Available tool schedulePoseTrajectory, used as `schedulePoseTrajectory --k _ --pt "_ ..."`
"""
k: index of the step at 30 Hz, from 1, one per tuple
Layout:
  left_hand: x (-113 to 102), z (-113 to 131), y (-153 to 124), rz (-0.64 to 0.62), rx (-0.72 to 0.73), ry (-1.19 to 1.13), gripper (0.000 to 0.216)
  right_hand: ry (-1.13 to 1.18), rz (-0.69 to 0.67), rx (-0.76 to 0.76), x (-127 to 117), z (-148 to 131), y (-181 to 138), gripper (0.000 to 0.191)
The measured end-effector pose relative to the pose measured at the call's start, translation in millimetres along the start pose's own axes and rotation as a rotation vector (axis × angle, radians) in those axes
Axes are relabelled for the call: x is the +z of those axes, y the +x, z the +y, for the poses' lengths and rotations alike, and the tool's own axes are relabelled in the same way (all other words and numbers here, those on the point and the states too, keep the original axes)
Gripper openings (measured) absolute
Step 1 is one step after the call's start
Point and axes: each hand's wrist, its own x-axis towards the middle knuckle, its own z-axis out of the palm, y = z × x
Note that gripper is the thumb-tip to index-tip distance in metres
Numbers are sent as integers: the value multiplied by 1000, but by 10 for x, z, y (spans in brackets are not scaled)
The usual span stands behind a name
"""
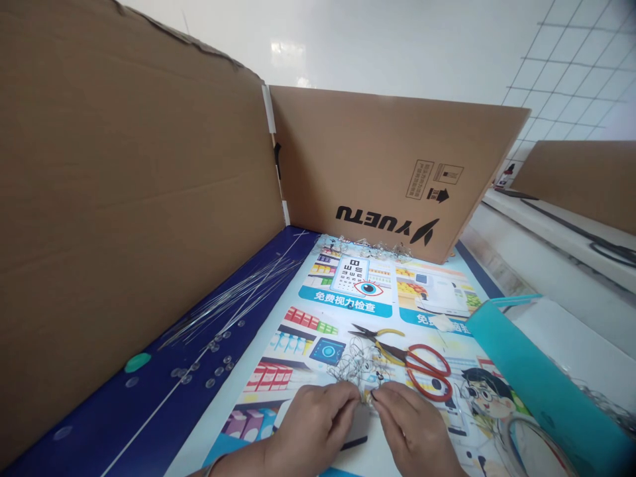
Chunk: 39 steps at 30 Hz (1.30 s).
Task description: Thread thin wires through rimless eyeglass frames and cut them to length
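My left hand (pixel 311 424) and my right hand (pixel 415 427) meet at the bottom centre, fingertips pinched together on a small tangle of thin silvery wire (pixel 358 363) that lies on the printed poster mat (pixel 348 305). Both hands have their fingers closed. Just beyond the wire lie red-handled scissors (pixel 428 371) and yellow-handled pliers (pixel 380 336), untouched. A bundle of straight thin wires (pixel 233 301) lies to the left on the blue part of the mat.
Several small clear beads (pixel 209 364) and a green disc (pixel 137 362) lie on the blue area. Cardboard walls stand at the left (pixel 124 199) and at the back (pixel 387 165). A teal tray (pixel 536 377) sits at the right. Clear bits (pixel 372 250) lie by the back wall.
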Motion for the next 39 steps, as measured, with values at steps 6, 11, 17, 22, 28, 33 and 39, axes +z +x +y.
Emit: schedulePoseTrajectory --k 6,11,17,22,28,33,39 --pt "4 8 0 -12 -22 39 16 131 -52 166 -3 -5 17 11" --pt "13 2 1 3 -11 45 16 208 -100 176 -26 5 51 14" --pt "23 -10 -1 14 -25 29 19 155 -180 102 -94 14 75 21" --pt "32 -7 -10 17 -44 32 19 27 -147 -1 -64 13 12 26" --pt "33 8 -8 5 -46 34 20 -15 -73 -18 -42 -30 42 21" --pt "20 8 -3 -11 -44 39 20 93 -208 208 -60 -34 39 17" --pt "-22 54 8 -22 -70 -10 17 139 -319 290 -86 -44 46 14"
